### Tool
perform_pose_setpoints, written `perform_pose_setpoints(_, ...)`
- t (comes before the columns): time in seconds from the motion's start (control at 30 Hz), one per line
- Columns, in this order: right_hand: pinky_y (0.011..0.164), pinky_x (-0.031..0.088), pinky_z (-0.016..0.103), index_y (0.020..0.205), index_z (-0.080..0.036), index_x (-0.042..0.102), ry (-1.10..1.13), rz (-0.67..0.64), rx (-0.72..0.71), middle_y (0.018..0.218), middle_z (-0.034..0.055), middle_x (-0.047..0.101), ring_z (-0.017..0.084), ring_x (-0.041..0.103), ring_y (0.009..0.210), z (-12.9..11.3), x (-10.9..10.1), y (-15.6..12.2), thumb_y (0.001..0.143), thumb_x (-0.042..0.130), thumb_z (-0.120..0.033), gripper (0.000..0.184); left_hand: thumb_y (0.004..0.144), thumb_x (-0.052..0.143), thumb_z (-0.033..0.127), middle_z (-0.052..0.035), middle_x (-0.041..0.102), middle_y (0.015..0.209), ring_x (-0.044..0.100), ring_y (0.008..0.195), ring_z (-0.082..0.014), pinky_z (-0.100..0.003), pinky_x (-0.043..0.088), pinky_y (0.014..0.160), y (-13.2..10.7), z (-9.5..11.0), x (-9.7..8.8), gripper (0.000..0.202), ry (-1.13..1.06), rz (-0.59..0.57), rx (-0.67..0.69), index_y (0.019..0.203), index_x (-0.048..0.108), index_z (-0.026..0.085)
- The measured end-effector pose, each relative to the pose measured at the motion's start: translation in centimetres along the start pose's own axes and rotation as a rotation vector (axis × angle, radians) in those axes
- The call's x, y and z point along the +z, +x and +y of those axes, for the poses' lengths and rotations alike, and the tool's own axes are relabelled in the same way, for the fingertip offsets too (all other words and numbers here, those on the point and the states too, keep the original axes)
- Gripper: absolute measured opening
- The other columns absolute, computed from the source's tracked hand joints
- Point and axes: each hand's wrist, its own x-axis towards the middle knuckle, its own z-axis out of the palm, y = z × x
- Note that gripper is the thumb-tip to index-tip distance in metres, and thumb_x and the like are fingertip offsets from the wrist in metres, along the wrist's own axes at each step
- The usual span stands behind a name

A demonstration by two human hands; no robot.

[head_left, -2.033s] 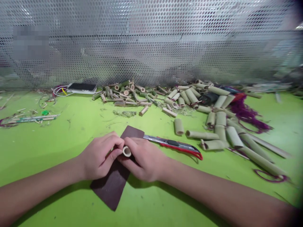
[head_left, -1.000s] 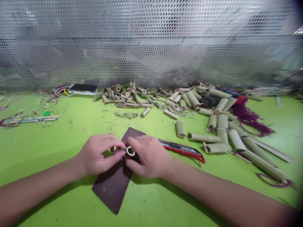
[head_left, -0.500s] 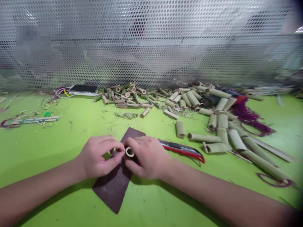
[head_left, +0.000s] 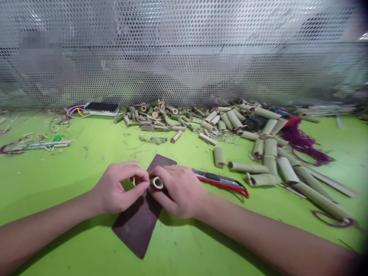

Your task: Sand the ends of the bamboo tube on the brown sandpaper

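- I look out at a metal screen point(head_left: 184, 57) full of small round holes, and in front of it is a bright green table point(head_left: 57, 188).
- Far back on the table, a black phone-like box point(head_left: 102, 107) sits by a white cord point(head_left: 73, 111). I can't tell just what the box is.
- Near it lies a heap of small bamboo bits point(head_left: 152, 119).
- On the right is a big heap of longer bamboo tubes point(head_left: 267, 155), with a bunch of purple threads point(head_left: 301, 142) beside it.
- My left hand point(head_left: 119, 188) is closed on one end of a short bamboo tube point(head_left: 156, 183). The thumb point(head_left: 138, 188) presses on the tube from the near side.
- My right hand point(head_left: 178, 191) is closed on the other end, with its fingers point(head_left: 163, 174) curled over the top.
- The tube is held between my hands, over a sheet of dark brown sandpaper point(head_left: 133, 237). I can't tell if it touches the sheet.
- A red and black box cutter point(head_left: 221, 180) lies just beside my right hand, with its blade side close to the sandpaper.
- To do this well, I keep both hands close together and hold the tube firmly. That way, this small piece won't slip or roll away. I also keep my right hand clear of the cutter.
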Motion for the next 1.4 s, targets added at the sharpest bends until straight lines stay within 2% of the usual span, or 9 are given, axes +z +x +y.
perform_pose_setpoints(0.33,0.067,0.052,0.031,0.116,-0.02,0.058,0.63,0.178,0.128,0.095,0.0042,0.07,0.018,0.066,0.079,0.5,-0.5,0.2,0.095,0.06,-0.028,0.023,0.095,0.058,0.021,-0.0003,0.071,0.075,0.065,0.065,-0.0134,-0.025,0.056,0.059,0.3,-2.8,-1.2,0.013,0.144,0.023,-0.036,0.091,0.071,0.019)
perform_pose_setpoints(0.43,0.07,0.053,0.032,0.118,-0.021,0.059,0.691,0.177,0.109,0.097,0.0043,0.07,0.018,0.065,0.081,0.8,-0.4,0.1,0.095,0.061,-0.028,0.023,0.097,0.056,0.025,-0.0022,0.073,0.08,0.067,0.071,-0.0156,-0.028,0.058,0.063,0.3,-3.7,-1.3,0.016,0.191,-0.001,-0.06,0.096,0.071,0.019)
perform_pose_setpoints(0.67,0.071,0.052,0.036,0.107,-0.02,0.052,0.358,0.11,0.047,0.097,0.0066,0.065,0.02,0.062,0.082,1.0,-1.4,-0.4,0.098,0.056,-0.028,0.013,0.099,0.052,0.043,-0.009,0.073,0.102,0.069,0.096,-0.0264,-0.051,0.061,0.084,0.2,-3.7,-1.4,0.031,0.299,-0.059,-0.245,0.108,0.069,0.019)
perform_pose_setpoints(0.77,0.076,0.054,0.037,0.116,-0.019,0.049,0.25,0.084,-0.015,0.11,0.0111,0.067,0.021,0.066,0.09,1.3,-1.8,-0.4,0.102,0.052,-0.025,0.016,0.096,0.056,0.054,-0.0137,0.065,0.133,0.062,0.123,-0.0342,-0.062,0.054,0.101,0.4,-3.0,-1.7,0.046,0.279,-0.296,-0.314,0.127,0.063,0.021)
perform_pose_setpoints(0.87,0.072,0.054,0.033,0.119,-0.017,0.052,0.161,0.039,-0.099,0.1,0.0091,0.07,0.021,0.067,0.085,1.7,-2.0,-0.3,0.102,0.057,-0.029,0.021,0.085,0.066,0.07,-0.0143,0.044,0.159,0.042,0.144,-0.042,-0.068,0.043,0.111,0.7,-2.2,-2.1,0.082,0.246,-0.583,-0.368,0.151,0.045,0.025)
perform_pose_setpoints(0.93,0.073,0.053,0.035,0.113,-0.016,0.058,0.048,-0.02,-0.16,0.093,0.0076,0.071,0.021,0.067,0.081,1.8,-1.9,-0.2,0.101,0.062,-0.035,0.024,0.078,0.07,0.075,-0.0133,0.038,0.164,0.032,0.15,-0.044,-0.071,0.03,0.118,0.9,-1.9,-2.3,0.098,0.248,-0.684,-0.381,0.157,0.037,0.027)
perform_pose_setpoints(1.1,0.07,0.049,0.035,0.095,-0.016,0.063,-0.2,-0.146,-0.05,0.083,0.0058,0.07,0.02,0.063,0.071,0.5,-1.5,0.1,0.105,0.053,-0.03,0.021,0.071,0.075,0.076,-0.0088,0.024,0.17,0.018,0.156,-0.0416,-0.068,0.011,0.126,1.2,-1.9,-2.4,0.116,0.267,-0.716,-0.432,0.164,0.021,0.032)
perform_pose_setpoints(1.23,0.064,0.044,0.033,0.09,-0.017,0.06,-0.211,-0.178,-0.05,0.079,0.0039,0.067,0.018,0.058,0.067,-1.0,-1.4,-0.1,0.104,0.053,-0.028,0.019,0.076,0.071,0.075,-0.0011,0.026,0.17,0.013,0.158,-0.0376,-0.067,0.002,0.126,1.3,-2.0,-2.6,0.096,0.304,-0.777,-0.429,0.158,0.036,0.039)
perform_pose_setpoints(1.4,0.059,0.036,0.031,0.087,-0.019,0.057,-0.195,-0.195,0.007,0.076,0.0013,0.065,0.016,0.055,0.062,-1.9,-1.3,-0.3,0.101,0.058,-0.023,0.015,0.068,0.069,0.086,0.0012,0.009,0.173,-0.002,0.158,-0.041,-0.071,0.002,0.123,1.4,-2.1,-2.9,0.102,0.36,-0.781,-0.461,0.156,0.036,0.046)
